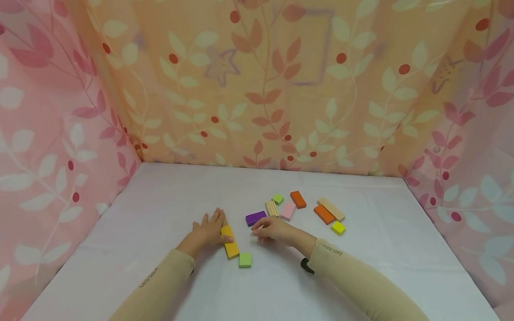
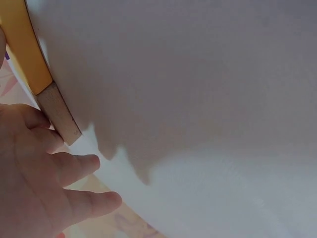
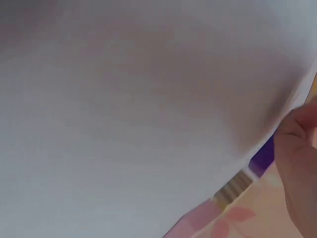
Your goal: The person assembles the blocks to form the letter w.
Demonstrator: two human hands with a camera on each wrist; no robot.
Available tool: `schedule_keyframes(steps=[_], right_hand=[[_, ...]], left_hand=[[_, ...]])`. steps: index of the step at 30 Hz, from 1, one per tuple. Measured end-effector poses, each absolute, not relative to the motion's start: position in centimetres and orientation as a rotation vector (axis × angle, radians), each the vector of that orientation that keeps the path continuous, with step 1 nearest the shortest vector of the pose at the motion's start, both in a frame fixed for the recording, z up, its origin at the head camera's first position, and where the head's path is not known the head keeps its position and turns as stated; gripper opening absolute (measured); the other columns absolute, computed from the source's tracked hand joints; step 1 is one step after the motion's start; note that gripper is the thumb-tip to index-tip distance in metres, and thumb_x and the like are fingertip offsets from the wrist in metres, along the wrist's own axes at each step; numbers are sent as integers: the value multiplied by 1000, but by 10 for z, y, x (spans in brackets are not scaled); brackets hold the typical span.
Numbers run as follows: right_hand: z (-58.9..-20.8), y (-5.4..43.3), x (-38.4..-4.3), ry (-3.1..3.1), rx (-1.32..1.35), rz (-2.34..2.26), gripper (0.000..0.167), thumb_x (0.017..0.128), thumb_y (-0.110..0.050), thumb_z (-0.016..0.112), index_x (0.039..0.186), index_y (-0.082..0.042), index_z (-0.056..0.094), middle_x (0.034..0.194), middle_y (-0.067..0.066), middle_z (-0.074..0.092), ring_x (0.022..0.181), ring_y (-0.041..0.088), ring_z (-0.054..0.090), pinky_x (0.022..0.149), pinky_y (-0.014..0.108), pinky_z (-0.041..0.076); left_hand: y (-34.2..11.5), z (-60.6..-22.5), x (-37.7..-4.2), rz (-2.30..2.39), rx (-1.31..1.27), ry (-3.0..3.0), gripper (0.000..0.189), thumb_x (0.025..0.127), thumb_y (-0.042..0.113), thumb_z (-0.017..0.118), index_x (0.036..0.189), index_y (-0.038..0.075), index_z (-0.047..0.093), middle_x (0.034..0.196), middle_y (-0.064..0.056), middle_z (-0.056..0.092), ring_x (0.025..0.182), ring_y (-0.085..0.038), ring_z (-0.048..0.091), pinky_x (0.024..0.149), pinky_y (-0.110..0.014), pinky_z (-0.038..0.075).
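Observation:
My left hand (image 1: pixel 207 230) lies with spread, straight fingers along the left side of a row of blocks, its thumb over a yellow block (image 1: pixel 231 250). In the left wrist view, a plain wooden block (image 2: pixel 59 114) continues that row past the yellow block, beside the fingers. My right hand (image 1: pixel 276 229) hovers low with loosely bent fingers, close to a purple block (image 1: pixel 256 218); nothing shows between its fingers, though the fingertips are cut off in the right wrist view. A green block (image 1: pixel 245 260) sits at the near end of the row.
Beyond my right hand lie a striped block (image 1: pixel 272 208), a pink block (image 1: pixel 288 210), a small green block (image 1: pixel 278 198) and an orange block (image 1: pixel 298 199). Further right are another orange block (image 1: pixel 324 214), a wooden block (image 1: pixel 332 208) and a yellow cube (image 1: pixel 337 228). Patterned curtains (image 1: pixel 264 85) border the table.

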State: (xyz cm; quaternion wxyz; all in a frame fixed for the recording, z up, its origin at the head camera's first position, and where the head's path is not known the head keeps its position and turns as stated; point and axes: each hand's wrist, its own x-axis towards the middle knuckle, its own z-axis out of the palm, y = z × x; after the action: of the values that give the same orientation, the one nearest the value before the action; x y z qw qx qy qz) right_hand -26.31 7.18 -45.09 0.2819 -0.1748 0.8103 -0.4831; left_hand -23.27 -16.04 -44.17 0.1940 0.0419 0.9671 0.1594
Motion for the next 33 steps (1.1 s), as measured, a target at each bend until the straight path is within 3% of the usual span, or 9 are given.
schedule_keyframes(steps=[5, 10, 14, 17, 24, 33], right_hand=[[-445, 76, -280, 2433, -508, -1270, 23, 91, -18, 70, 110, -6, 70, 87, 5, 60, 77, 18, 52, 64, 26, 44], [-448, 81, -293, 2752, -737, -942, 31, 86, -22, 75, 114, -12, 71, 110, 9, 61, 101, 28, 51, 85, 41, 44], [-451, 85, -301, 2868, -808, -586, 47, 85, -35, 75, 129, -21, 65, 143, 13, 44, 132, 39, 32, 103, 61, 29], [-453, 86, -305, 2855, -786, -473, 57, 84, -41, 74, 136, -24, 59, 155, 12, 30, 142, 42, 15, 107, 69, 15], [-456, 82, -311, 2815, -786, -432, 57, 84, -40, 75, 135, -22, 60, 156, 14, 28, 143, 47, 10, 106, 72, 9], [-460, 78, -312, 2856, -829, -347, 41, 85, -38, 74, 119, -15, 69, 150, 20, 37, 139, 47, 21, 101, 66, 25]], left_hand=[[-164, -447, -234, 428, 129, 2717, 95, 90, 48, 64, 153, -3, 14, 160, -22, 7, 141, -52, 9, 105, -72, 10], [-167, -449, -231, 427, 146, 2731, 95, 91, 50, 62, 154, -1, 14, 160, -21, 7, 142, -51, 9, 105, -72, 9], [-168, -450, -230, 440, 175, 2744, 95, 91, 53, 61, 154, 0, 14, 161, -20, 7, 142, -51, 9, 105, -73, 9], [-168, -451, -229, 474, 194, 2754, 95, 90, 54, 61, 154, 0, 15, 161, -20, 7, 141, -52, 9, 104, -74, 8], [-169, -456, -229, 479, 223, 2773, 96, 91, 55, 60, 154, 0, 14, 160, -20, 7, 142, -51, 5, 104, -74, 4], [-168, -453, -226, 389, 261, 2832, 95, 90, 55, 60, 153, -3, 18, 159, -21, 12, 144, -47, 4, 106, -72, 4]])
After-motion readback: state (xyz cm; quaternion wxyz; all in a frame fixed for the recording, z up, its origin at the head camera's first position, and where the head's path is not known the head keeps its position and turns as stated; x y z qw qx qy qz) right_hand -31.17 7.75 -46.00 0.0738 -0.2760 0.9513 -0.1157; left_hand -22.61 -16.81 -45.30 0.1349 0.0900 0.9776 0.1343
